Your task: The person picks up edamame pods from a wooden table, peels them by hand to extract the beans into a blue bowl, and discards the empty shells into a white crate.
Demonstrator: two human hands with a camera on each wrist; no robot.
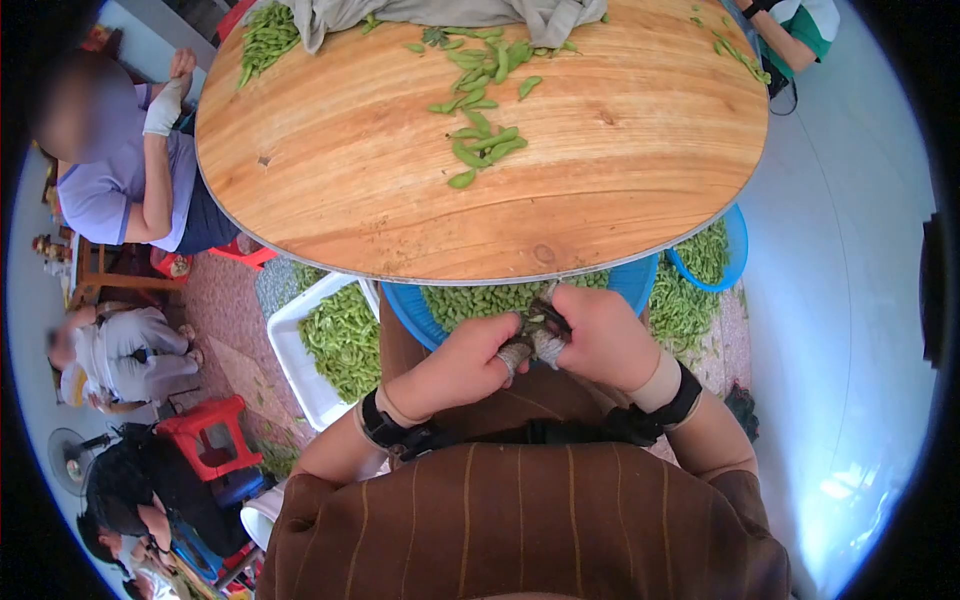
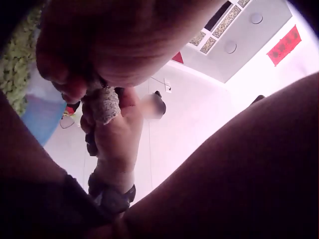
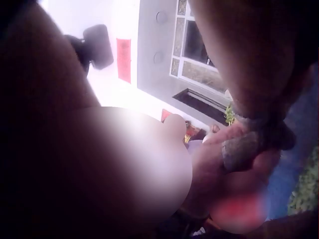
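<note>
In the head view my left hand (image 1: 455,368) and right hand (image 1: 612,342) meet above the near part of a blue basin (image 1: 410,312) holding green beans or pods (image 1: 465,303). Fingers of both are curled, their tips together, with grey wrappings on some fingers. A small green piece, seemingly a pod (image 1: 538,318), is pinched between them, mostly hidden. The left wrist view shows a wrapped finger of the right hand (image 2: 117,134) close against the left hand (image 2: 124,45). In the right wrist view, dim light hides what the touching fingers hold.
Loose pods (image 1: 480,148) and a grey cloth (image 1: 450,12) lie on the round wooden table (image 1: 350,170). A white tray (image 1: 288,340) of pods stands left of the basin; a blue basket (image 1: 738,250) is at the right. A person (image 1: 125,180) sits at the table's left, near red stools (image 1: 208,425).
</note>
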